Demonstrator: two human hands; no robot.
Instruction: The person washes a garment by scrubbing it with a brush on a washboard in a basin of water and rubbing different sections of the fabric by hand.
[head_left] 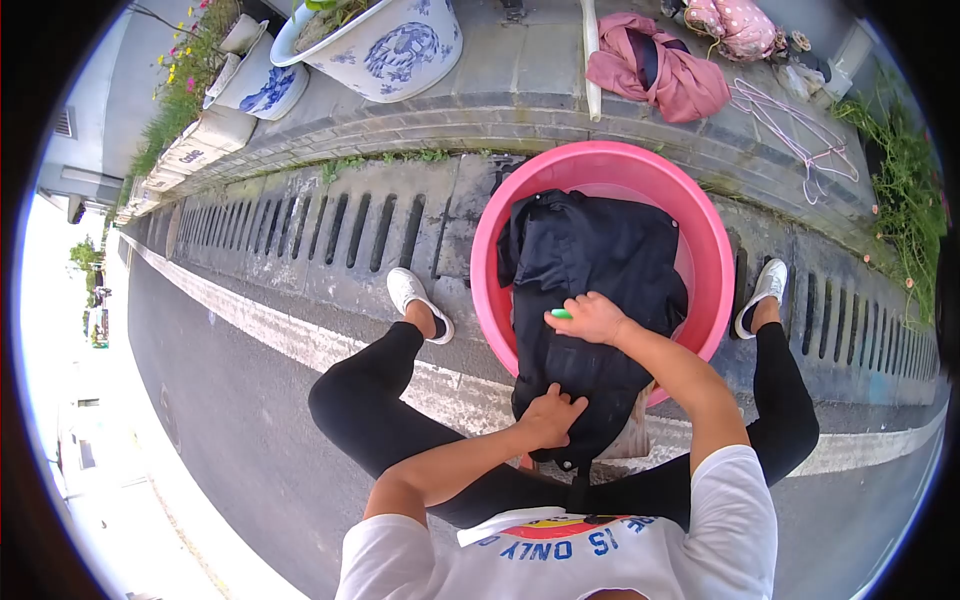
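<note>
A dark, wet garment [590, 240] with snap buttons is draped over the near rim of a pink basin [715, 250], its far part inside and its near end towards my lap. My right hand [592, 319] is closed around a green brush handle [561, 313]; the rest of that tool is hidden under my palm. It rests on the middle of the cloth. Closer to me, my left hand [551, 416] presses and grips the garment's left edge. Under the fabric shows part of a pale wooden board [632, 434], most of it covered.
My white shoes [416, 300] stand on both sides of the basin, beside a slotted drain cover [350, 230]. On the raised ledge are a blue-and-white flowerpot [395, 50], a pink cloth [655, 70], a white pole [591, 60] and a looped cord [800, 130]. Plants [905, 190] grow at right.
</note>
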